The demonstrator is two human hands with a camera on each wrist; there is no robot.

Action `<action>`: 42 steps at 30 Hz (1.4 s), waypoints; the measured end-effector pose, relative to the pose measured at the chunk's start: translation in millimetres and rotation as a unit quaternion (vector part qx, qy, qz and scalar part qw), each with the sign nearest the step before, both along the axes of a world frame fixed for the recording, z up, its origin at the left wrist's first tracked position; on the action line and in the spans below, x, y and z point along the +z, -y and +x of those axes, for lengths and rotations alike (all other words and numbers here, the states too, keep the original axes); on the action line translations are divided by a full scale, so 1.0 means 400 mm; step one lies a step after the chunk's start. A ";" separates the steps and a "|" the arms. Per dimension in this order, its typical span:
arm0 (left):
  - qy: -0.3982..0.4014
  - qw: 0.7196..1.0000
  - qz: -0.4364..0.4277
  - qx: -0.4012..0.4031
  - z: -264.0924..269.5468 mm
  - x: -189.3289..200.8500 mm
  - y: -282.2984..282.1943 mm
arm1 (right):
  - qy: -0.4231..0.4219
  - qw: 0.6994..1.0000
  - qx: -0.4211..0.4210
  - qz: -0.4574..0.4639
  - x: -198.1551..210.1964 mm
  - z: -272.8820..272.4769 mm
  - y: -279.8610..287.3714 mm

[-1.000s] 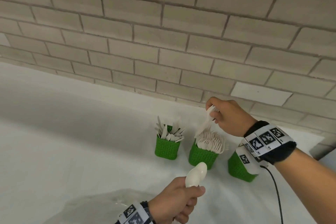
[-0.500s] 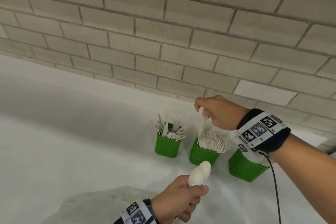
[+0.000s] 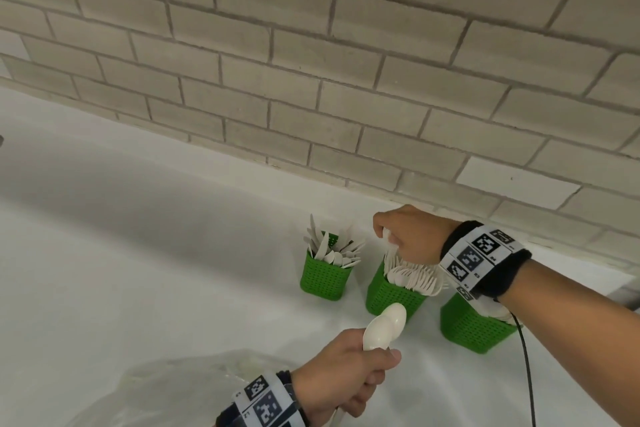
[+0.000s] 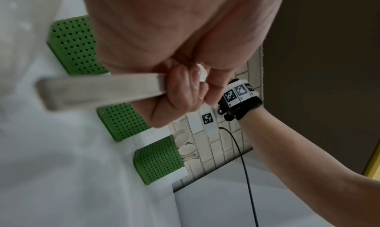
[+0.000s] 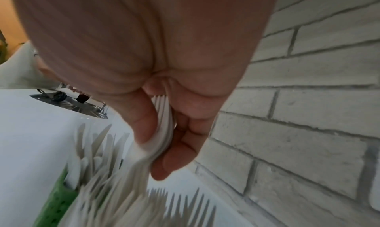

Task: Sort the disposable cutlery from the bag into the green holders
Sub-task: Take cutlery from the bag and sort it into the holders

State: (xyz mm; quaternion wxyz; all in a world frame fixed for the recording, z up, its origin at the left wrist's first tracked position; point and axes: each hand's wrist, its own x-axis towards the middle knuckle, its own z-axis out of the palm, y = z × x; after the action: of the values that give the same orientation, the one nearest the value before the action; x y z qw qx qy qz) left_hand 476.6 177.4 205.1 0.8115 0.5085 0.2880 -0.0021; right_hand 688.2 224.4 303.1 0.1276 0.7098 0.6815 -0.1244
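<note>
Three green holders stand in a row by the brick wall: the left one [image 3: 323, 279] bristles with white knives, the middle one [image 3: 391, 295] is packed with white forks, the right one [image 3: 471, 326] holds spoons and is partly hidden by my right wrist. My right hand [image 3: 408, 236] hovers over the middle holder and pinches a bunch of white forks [image 5: 162, 133] whose handles reach down among the forks in the holder. My left hand [image 3: 343, 378] is in front, gripping a small stack of white spoons [image 3: 386, 324] by the handles [image 4: 98, 90], bowls up.
The clear plastic bag [image 3: 173, 392] lies on the white counter [image 3: 138, 253] at the lower left, beside my left wrist. The brick wall [image 3: 346, 80] rises directly behind the holders. A black cable [image 3: 526, 374] hangs from my right wristband. A sink drain [image 5: 68, 103] shows far off.
My right hand has lowered its bunch of forks towards the middle holder and shifted slightly left. My left hand has kept the spoons nearly still.
</note>
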 end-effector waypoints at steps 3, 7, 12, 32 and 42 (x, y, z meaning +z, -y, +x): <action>0.001 1.000 -0.001 0.002 -0.002 -0.005 -0.002 | 0.004 1.000 -0.019 -0.005 -0.039 0.013 0.012; 0.002 1.000 -0.003 0.002 0.002 -0.004 -0.004 | 0.022 0.998 -0.059 -0.015 -0.122 0.022 0.050; 0.009 1.000 -0.007 0.025 0.009 0.008 -0.012 | 0.100 0.994 -0.030 -0.009 -0.166 0.016 0.070; 0.127 0.988 0.036 0.085 0.009 0.080 0.055 | -0.593 0.641 -0.296 0.388 -0.084 -0.189 0.425; 0.095 0.982 0.152 0.066 0.027 0.130 0.124 | -0.489 0.716 -0.287 0.407 -0.051 -0.230 0.454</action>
State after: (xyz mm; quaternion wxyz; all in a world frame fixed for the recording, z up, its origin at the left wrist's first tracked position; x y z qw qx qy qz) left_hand 487.4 127.8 256.9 0.7468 0.6036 0.2392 0.1439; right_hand 596.1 42.9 282.8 -0.5665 0.6952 0.3969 -0.1956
